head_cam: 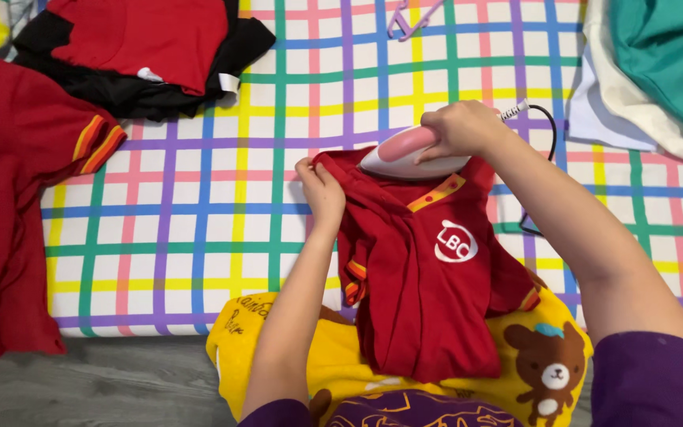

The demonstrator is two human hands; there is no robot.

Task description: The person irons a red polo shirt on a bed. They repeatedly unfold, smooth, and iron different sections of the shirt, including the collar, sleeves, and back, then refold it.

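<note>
Centrally, a small red shirt (428, 277) w/ orange-yellow trim lies on a yellow bear-print cloth (547, 356) at the near edge of a multicolour grid-pattern sheet (199, 237). Right hand (460, 128) is wrapped shut around a pink-and-white mini iron (409, 152), pressing the shirt's top edge; left hand (322, 190) pinches the fabric beside it, holding it taut. Seemingly mid-ironing; next pass calls for smooth fabric, fingers kept away from the soleplate. Other red garments (9, 198) lie at left, teal cloth (666, 55) at right.
</note>
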